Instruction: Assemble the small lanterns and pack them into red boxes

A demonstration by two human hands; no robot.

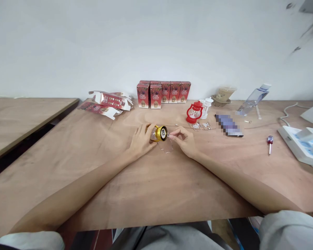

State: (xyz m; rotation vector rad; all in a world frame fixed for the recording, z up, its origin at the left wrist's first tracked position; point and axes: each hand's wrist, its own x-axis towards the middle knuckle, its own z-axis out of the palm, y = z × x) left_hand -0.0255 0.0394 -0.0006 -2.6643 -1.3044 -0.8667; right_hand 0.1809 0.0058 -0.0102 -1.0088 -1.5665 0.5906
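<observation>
My left hand [141, 140] is closed round a small gold lantern [158, 133], which lies on its side with its base turned to the right. A pale insert with dark marks shows inside the black-rimmed base. The fingertips of my right hand [184, 139] are pinched together right at the base; whatever small part they hold is too tiny to name. A thin bent wire [167, 151] lies on the table just below the lantern. Behind my right hand stand a red lantern [194, 113] and a white lantern [206, 107], with more wire pieces [200, 126] in front.
Red printed boxes [155, 97] stand by the wall, with flattened cartons [108, 103] to their left. On the right are a phone [229, 125], a tilted water bottle [254, 100], a cup [224, 94], a screwdriver [270, 143] and a white power strip [299, 146].
</observation>
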